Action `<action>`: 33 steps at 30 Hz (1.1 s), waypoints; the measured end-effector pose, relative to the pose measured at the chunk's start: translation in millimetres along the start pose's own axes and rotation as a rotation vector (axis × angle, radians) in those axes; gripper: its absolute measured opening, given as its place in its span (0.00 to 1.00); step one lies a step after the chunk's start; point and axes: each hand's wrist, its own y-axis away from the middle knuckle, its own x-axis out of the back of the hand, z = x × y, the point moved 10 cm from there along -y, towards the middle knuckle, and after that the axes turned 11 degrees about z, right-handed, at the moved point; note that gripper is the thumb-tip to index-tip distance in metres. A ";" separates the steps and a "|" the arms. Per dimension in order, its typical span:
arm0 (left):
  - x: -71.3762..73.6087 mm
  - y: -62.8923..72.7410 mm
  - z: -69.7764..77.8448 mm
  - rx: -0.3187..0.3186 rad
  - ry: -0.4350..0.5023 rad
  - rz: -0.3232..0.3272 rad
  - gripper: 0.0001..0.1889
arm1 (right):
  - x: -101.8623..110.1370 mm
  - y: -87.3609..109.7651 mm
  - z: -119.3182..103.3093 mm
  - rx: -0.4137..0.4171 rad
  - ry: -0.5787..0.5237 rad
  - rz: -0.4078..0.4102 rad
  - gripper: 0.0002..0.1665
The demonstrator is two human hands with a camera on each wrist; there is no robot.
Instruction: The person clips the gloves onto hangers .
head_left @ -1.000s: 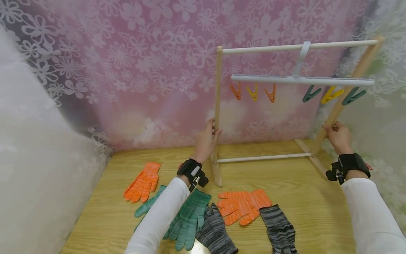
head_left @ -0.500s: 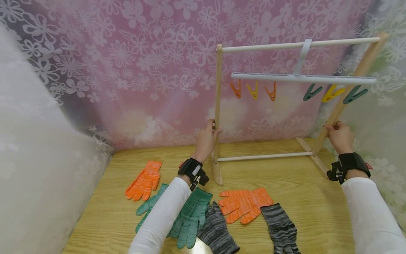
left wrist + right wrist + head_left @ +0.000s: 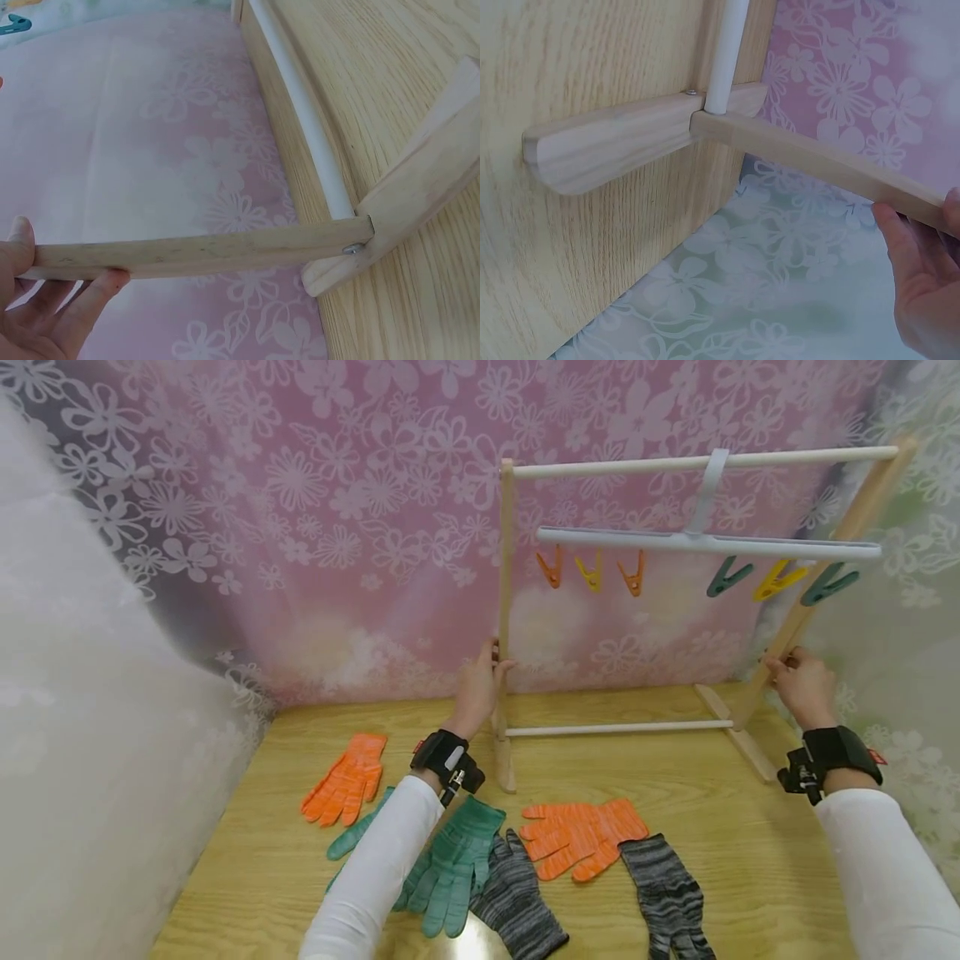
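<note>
A wooden drying rack [image 3: 505,560] with white rods stands at the back right of the table. My left hand [image 3: 477,687] grips its left post; in the left wrist view the thumb and fingers [image 3: 90,304] pinch the post from both sides. On the right post my right hand [image 3: 804,687] holds on low down, its fingers [image 3: 900,247] also seen in the right wrist view. From the top rod hangs a pale grey hanger [image 3: 637,538]. Orange, yellow and dark green clothespins [image 3: 591,575] dangle below its bar.
Toward the front lie knitted gloves: an orange glove [image 3: 348,777] at left, green gloves [image 3: 450,868] partly under my left sleeve, another orange glove [image 3: 581,835], and grey-black gloves [image 3: 517,897]. A pink floral curtain [image 3: 337,527] rises behind the table.
The rack's left post has shifted slightly left together with my left hand. My right hand keeps its grip on the right post. The gloves appear a little higher and further right in view.
</note>
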 end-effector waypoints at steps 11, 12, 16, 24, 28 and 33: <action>12.9 -1.5 -14.5 -0.010 -0.024 -0.013 0.22 | -6.4 9.5 -15.6 0.039 -0.004 0.032 0.25; 13.8 -2.0 -16.4 -0.002 -0.012 -0.012 0.21 | -7.5 10.1 -16.3 0.039 -0.016 0.034 0.25; 18.1 -3.6 -24.6 0.018 0.014 -0.014 0.21 | -12.9 12.6 -21.6 0.046 -0.080 0.037 0.24; 34.0 -3.3 -38.2 0.074 0.065 -0.009 0.22 | -24.7 18.7 -37.4 0.070 -0.145 0.011 0.23; 40.2 -0.7 -45.8 0.109 0.066 -0.016 0.23 | -27.2 22.0 -42.5 0.080 -0.137 0.018 0.22; 48.2 3.0 -54.8 0.140 0.045 -0.017 0.23 | -30.7 27.6 -50.5 0.105 -0.159 0.018 0.21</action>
